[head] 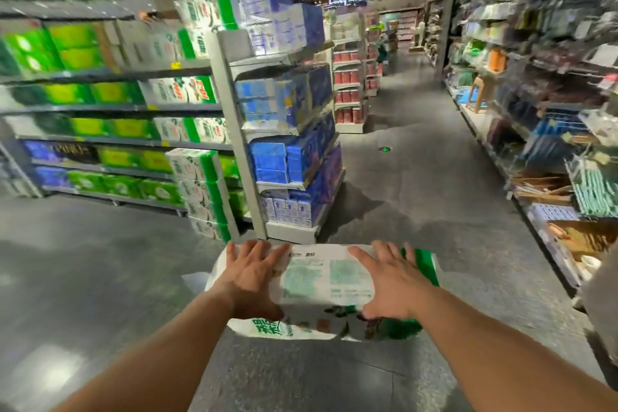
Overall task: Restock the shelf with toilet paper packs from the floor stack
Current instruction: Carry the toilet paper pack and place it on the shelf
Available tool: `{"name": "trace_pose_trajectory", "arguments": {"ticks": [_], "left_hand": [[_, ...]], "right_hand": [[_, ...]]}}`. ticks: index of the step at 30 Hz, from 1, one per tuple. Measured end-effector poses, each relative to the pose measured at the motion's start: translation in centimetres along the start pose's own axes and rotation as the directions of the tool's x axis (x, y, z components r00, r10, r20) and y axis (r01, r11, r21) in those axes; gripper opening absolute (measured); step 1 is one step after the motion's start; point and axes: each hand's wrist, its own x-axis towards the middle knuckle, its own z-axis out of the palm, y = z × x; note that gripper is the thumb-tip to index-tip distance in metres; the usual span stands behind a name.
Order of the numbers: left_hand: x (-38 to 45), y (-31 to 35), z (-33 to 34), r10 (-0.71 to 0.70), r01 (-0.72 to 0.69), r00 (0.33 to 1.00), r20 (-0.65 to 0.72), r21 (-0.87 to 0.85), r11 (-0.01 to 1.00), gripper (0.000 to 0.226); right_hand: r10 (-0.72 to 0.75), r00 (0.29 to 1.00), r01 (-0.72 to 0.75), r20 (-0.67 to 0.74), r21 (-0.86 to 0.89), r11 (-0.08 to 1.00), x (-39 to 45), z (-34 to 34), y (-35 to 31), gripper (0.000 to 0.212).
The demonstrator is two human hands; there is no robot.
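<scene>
I hold a white and green toilet paper pack [324,281] in the air in front of me, above the grey floor. My left hand [250,278] grips its left side and my right hand [389,281] its right side. On both hands the fingers spread over the top and the thumbs hook the near edge. A floor stack [205,192] of the same white and green packs stands ahead to the left. It is against the end of the long shelf [133,107], which holds green and white packs on several levels.
An end shelf [287,144] full of blue packs stands straight ahead beside the stack. On the right, a long rack of household goods [548,117] lines the aisle, with a wooden stool [481,90] on its base. Open grey floor runs between them.
</scene>
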Motion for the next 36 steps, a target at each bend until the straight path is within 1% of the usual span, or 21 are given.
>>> {"name": "trace_pose_trajectory", "arguments": {"ticks": [7, 11, 14, 20, 23, 26, 30, 33, 36], "left_hand": [[6.7, -8.3, -1.6, -0.211, 0.211, 0.977, 0.020, -0.010, 0.977, 0.133], [9.4, -14.1, -1.4, -0.304, 0.308, 0.951, 0.055, -0.088, 0.947, 0.133], [11.7, -19.3, -0.8, -0.323, 0.325, 0.945, 0.051, -0.030, 0.945, 0.132], [17.5, -31.2, -0.2, -0.347, 0.350, 0.936, 0.053, -0.061, 0.935, 0.133], [20.5, -37.6, -0.4, -0.357, 0.362, 0.932, 0.064, -0.081, 0.929, 0.132], [23.8, -44.0, -1.3, -0.358, 0.361, 0.932, 0.061, -0.057, 0.931, 0.132], [28.5, -51.8, -1.8, -0.369, 0.372, 0.927, 0.065, -0.044, 0.927, 0.132], [32.5, -58.0, -2.2, -0.390, 0.391, 0.920, 0.045, 0.001, 0.921, 0.132], [36.5, -64.4, -2.7, -0.418, 0.418, 0.908, 0.007, -0.003, 0.908, 0.129]], "right_hand": [[-0.196, 0.980, 0.197, 0.035, -0.017, 0.980, 16.2, -4.3, -1.2, 0.121], [-0.287, 0.956, 0.289, 0.059, -0.016, 0.957, 24.5, -5.7, -4.1, 0.121], [-0.338, 0.939, 0.341, 0.062, -0.045, 0.939, 30.8, -6.1, -6.7, 0.121], [-0.374, 0.926, 0.377, 0.046, -0.083, 0.923, 44.4, -6.8, -12.9, 0.116], [-0.388, 0.921, 0.389, 0.028, -0.066, 0.919, 50.9, -7.7, -16.3, 0.114], [-0.396, 0.918, 0.396, 0.028, -0.029, 0.918, 57.2, -8.6, -19.6, 0.114], [-0.398, 0.917, 0.399, 0.032, -0.016, 0.917, 66.3, -9.6, -23.3, 0.117], [-0.427, 0.904, 0.427, 0.009, -0.028, 0.904, 74.2, -10.4, -26.2, 0.117], [-0.456, 0.890, 0.455, -0.032, -0.018, 0.890, 82.2, -11.7, -29.2, 0.116]]}}
